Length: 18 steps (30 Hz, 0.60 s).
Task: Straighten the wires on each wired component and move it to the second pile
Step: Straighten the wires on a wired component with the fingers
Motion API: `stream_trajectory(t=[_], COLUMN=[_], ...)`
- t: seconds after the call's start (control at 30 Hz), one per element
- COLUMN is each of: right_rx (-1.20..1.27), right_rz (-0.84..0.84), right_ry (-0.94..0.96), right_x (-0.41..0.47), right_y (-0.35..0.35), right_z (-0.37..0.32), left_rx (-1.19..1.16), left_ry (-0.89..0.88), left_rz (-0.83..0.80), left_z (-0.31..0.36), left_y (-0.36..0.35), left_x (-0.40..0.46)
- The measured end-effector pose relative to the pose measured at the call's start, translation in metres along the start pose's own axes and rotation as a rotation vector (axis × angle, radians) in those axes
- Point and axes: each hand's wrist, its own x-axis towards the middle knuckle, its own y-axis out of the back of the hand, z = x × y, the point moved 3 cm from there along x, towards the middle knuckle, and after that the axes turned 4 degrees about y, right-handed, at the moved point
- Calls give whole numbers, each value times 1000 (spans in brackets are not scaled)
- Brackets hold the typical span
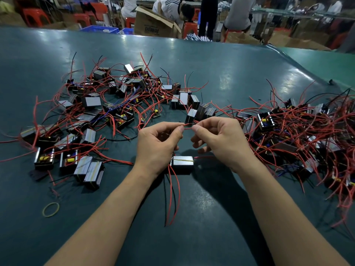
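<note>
Wire [187, 125] is pinched taut between my left hand [159, 144] and right hand [219, 143], above its component [182, 163] on the table [211, 77]. I judge straightening underway; next, I'd smooth the remaining leads, then carry it to the left pile [92, 116].

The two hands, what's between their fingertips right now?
In the head view, a short stretch of red wire spans the gap, pinched by the left hand and the right hand.
</note>
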Motion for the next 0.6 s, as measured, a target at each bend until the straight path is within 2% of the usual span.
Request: stream_trajectory(t=[0.13, 0.4, 0.6], right_rx=[-231, -488, -585], right_rz=[96, 190, 198], right_ry=[142, 446, 544], right_x=[-2, -9, -8], right_y=[-3, -5, -7], right_z=[-3, -13, -12], left_rx=[1, 46, 104], left_ry=[33, -8, -14], left_rz=[-7, -12, -3], left_z=[-1, 3, 4], left_y=[1, -2, -2], left_x=[1, 0, 0])
